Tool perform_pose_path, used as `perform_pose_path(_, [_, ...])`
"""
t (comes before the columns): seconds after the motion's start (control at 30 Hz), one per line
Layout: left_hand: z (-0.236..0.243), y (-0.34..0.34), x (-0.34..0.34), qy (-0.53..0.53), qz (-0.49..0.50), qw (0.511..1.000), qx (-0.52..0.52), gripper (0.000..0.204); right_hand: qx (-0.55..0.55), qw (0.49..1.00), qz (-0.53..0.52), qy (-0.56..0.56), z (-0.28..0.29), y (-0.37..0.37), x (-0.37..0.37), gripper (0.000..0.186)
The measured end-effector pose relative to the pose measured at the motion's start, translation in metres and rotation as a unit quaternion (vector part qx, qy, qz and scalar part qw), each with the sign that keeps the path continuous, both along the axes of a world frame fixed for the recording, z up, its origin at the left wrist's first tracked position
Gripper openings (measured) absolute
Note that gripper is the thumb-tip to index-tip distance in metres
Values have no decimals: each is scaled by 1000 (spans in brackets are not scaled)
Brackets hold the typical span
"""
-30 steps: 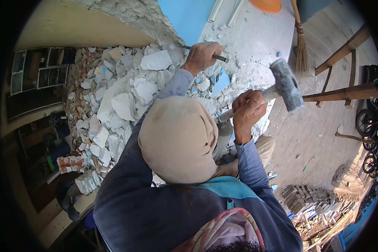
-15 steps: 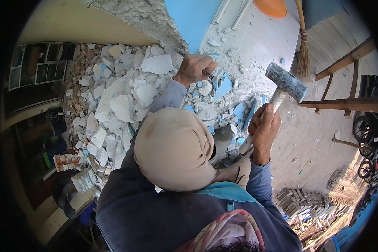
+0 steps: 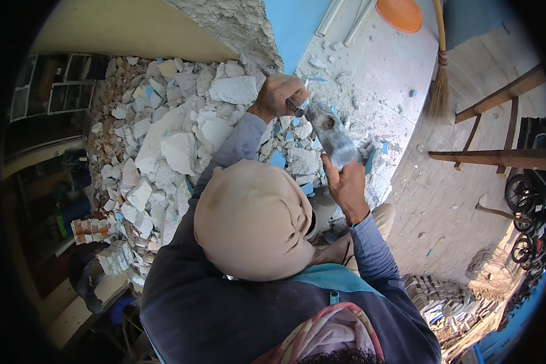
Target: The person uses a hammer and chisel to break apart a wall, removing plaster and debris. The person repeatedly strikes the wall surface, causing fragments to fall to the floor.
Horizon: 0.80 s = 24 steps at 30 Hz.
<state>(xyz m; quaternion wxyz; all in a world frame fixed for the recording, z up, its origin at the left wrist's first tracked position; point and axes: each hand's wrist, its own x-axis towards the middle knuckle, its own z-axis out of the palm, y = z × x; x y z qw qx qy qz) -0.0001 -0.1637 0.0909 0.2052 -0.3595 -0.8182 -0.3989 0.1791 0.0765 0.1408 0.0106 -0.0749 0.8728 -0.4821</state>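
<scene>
My left hand is wrapped round a metal chisel, its dark ridged end sticking out of the fist toward me. The chisel's far part is hidden by the hand, beside the broken wall edge. In my right hand is a club hammer, gripped by its handle close under the head. The grey, worn hammer head is slightly blurred and lies right beside the chisel's end; I cannot tell if they touch. Broken plaster and concrete rubble, some pieces painted blue, lies below both hands.
My bent knee in beige cloth is between my arms. Large concrete chunks pile up on the left. A blue wall, an orange basin and a broom are ahead. Wooden beams stand at right, with bricks below.
My right hand has swung the hammer from the raised position at right, down and left to the chisel's end. My left hand keeps its grip on the chisel and is turned slightly.
</scene>
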Motion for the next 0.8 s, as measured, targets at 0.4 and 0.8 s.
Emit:
perform_pose_path(0.4, [-7, 3, -11, 8, 31, 998, 49, 36, -174, 954, -17, 243, 25, -20, -14, 41])
perform_pose_path(0.8, [-9, -3, -19, -11, 68, 997, 34, 37, -381, 915, -51, 124, 71, -15, -9, 61])
